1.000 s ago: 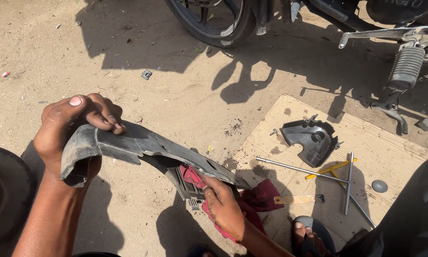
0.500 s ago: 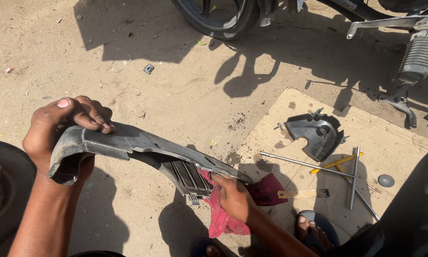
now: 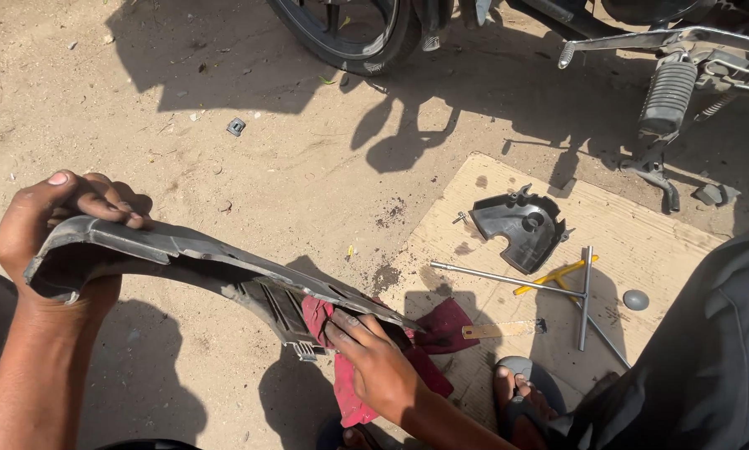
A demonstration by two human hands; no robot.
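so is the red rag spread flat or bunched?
Bunched: the red rag is crumpled under the right hand, pressed against the grey plastic panel.

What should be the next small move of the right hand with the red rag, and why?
Probably slide the red rag further along the grey panel. The right hand presses it near the ribbed end only, while the left hand holds the other end raised.

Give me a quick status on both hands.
Left hand grips grey plastic panel end. Right hand presses red rag against its underside. Nothing in the way.
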